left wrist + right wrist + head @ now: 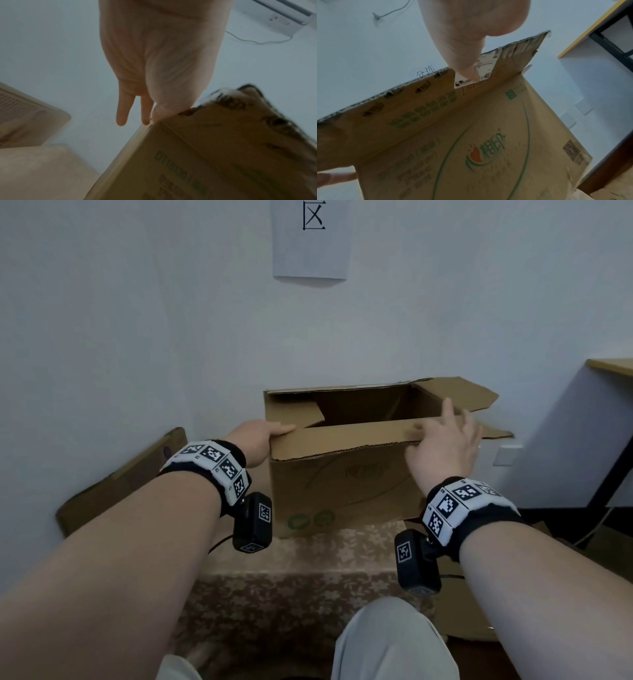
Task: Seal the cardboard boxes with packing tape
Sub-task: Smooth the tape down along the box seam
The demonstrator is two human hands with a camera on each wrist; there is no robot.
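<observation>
A brown cardboard box point(342, 491) stands open on a cloth-covered surface by the wall. Its near flap point(352, 436) is tilted inward over the opening. My left hand point(263, 436) rests at the flap's left corner with the thumb on top; in the left wrist view two fingers point(123, 108) hang straight beside the box point(223, 155). My right hand point(448, 443) holds the flap's right end, fingers spread over it. In the right wrist view its thumb point(471, 67) presses the outer face of the flap point(419, 101) on a white label. No tape is in view.
The box's right flap point(459, 395) sticks outward and the left flap point(294, 410) folds in. Flattened cardboard point(120, 484) leans on the wall at left. A desk point(609, 368) with a black leg stands at right. More cardboard point(462, 611) lies by my knee point(387, 645).
</observation>
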